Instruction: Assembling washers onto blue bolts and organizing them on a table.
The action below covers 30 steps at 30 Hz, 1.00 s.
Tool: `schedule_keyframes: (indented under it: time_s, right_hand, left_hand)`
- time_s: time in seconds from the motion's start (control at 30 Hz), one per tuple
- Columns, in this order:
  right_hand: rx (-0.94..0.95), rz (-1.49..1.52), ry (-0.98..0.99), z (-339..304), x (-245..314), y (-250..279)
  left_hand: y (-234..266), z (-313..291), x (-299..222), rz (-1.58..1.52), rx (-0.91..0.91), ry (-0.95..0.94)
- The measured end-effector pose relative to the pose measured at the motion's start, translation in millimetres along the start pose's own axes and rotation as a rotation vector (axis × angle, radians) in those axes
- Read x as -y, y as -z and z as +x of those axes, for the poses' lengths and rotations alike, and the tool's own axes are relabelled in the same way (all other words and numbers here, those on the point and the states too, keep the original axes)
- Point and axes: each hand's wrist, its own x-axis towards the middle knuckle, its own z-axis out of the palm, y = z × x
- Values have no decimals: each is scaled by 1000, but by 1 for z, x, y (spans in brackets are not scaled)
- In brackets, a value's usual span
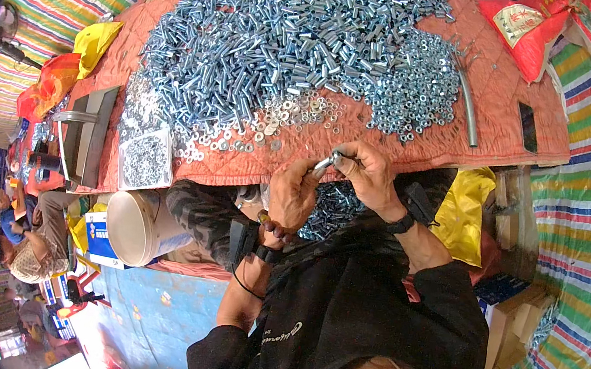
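Observation:
Over the table's near edge my two hands meet at a short shiny metal bolt with a sleeve (pixel 322 166). My left hand (pixel 291 197) is closed around its lower end. The fingertips of my right hand (pixel 369 177) pinch a small nut (pixel 336 157) at its upper end. Fingers partly cover both parts. Beyond my hands, a large heap of metal sleeves and bolts (pixel 277 40) spreads over the table. Loose nuts (pixel 417 85) lie at its right side, and flat washers (pixel 286 112) lie along its near side. Below my hands, more dark bolts (pixel 333 208) sit in my lap area.
A white tray of small washers (pixel 146 159) stands at the table's left, beside a dark metal stand (pixel 96 136). A white bucket (pixel 131 229) is below it. A grey tube (pixel 469 110), a phone (pixel 527 128) and a red bag (pixel 528 32) lie right. Other people sit far left.

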Motion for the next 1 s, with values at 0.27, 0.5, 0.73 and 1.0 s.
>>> schedule_keyframes:
  time_s: [0.27,0.5,0.73,1.0]
  right_hand:
    - [3,73,-43,-3,0,-1]
    - [-1,193,-107,-3,2,-8]
    - [0,209,-129,-6,-1,-9]
    - [-19,81,-29,-7,-8,-3]
  left_hand:
    - [-5,-9,15,107,-124,-194]
    - [-13,-13,15,82,-251,-218]
    - [-12,-19,11,88,-232,-164]
    - [-21,-22,10,-163,-169,12]
